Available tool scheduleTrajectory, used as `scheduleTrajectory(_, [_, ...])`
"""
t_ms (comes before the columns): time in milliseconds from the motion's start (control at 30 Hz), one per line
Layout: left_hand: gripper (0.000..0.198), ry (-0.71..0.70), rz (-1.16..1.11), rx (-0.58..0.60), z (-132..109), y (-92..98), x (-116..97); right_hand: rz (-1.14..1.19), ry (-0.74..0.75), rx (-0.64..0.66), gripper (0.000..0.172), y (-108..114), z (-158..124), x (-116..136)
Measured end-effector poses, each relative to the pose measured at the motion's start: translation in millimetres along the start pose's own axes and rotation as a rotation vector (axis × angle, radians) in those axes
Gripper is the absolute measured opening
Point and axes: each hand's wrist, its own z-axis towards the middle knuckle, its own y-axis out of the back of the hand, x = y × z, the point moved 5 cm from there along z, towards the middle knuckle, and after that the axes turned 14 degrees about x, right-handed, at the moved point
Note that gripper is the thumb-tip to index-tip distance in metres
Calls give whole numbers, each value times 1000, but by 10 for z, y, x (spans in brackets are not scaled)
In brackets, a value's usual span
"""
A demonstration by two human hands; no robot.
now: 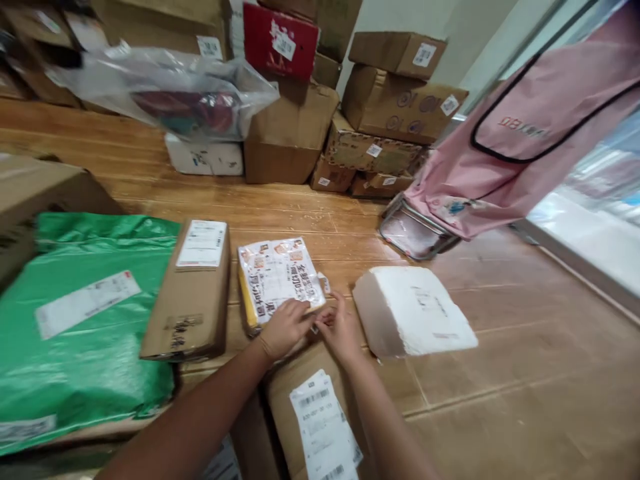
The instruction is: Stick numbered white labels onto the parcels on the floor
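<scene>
In the head view, a package in white, yellow and orange printed wrapping (280, 275) lies on the floor. My left hand (286, 328) is at its near edge, fingers closed together. My right hand (343, 328) meets it at the near right corner, thumb and fingers pinched. What lies between the fingertips is too small to make out. A small white tag (325, 283) sticks out at the package's right side, close to my right fingertips. Below my wrists is a brown cardboard box (280, 387) with a long white shipping label (325, 423).
To the left lie a tall cardboard box (200, 293) and a green plastic parcel (95, 353). A white foam box (425, 310) stands to the right, before a pink trolley bag (500, 147). Stacked boxes (405, 100) and a clear plastic bag (175, 87) line the back.
</scene>
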Motion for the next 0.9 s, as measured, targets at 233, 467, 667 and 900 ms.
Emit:
scheduleTrajectory(233, [24,278,-7,-18,45,-28,34,-207,-26,20,62,4,194,60])
scheduleTrajectory(467, [10,331,-68,62,158,-102,25,-384,-128,-236,63,64,113,-37])
scheduleTrajectory(667, [14,273,-137,173,133,-57,125,-209,15,-105,89,259,330,-172])
scheduleTrajectory(900, [27,374,-287,260,97,282,56,120,-28,-206,90,263,99,-127])
